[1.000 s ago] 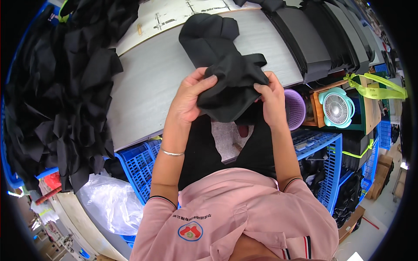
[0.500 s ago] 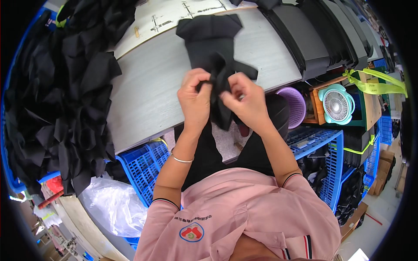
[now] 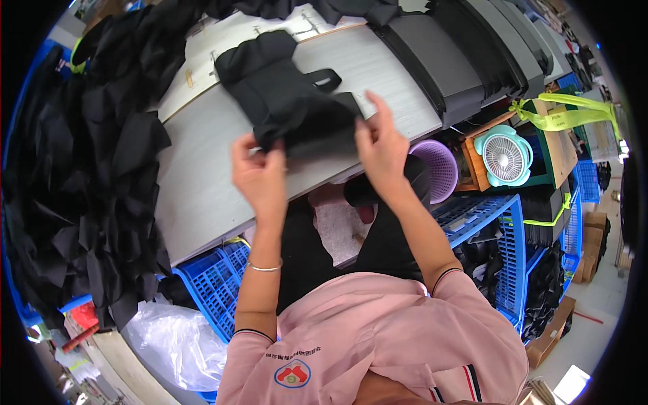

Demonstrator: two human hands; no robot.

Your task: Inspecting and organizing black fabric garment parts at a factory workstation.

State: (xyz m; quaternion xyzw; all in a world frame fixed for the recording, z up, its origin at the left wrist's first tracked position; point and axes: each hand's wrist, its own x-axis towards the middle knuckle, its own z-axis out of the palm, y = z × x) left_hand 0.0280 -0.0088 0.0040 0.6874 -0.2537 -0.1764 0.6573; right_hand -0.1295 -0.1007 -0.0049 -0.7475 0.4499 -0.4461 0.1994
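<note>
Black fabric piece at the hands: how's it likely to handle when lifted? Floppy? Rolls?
Probably floppy: the black fabric piece shows soft folds and creases. Likely light for its size, since it looks like cloth with no visible hard parts. Unlikely to roll if pushed; it lies fairly flat on the grey table, so more apt to slide or bunch.

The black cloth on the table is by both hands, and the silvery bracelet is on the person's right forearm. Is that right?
Not quite: the silvery bracelet is on the left forearm, not the right one. The head view shows it. The black cloth is on the table by the left hand and the right hand, just as you said.
</note>
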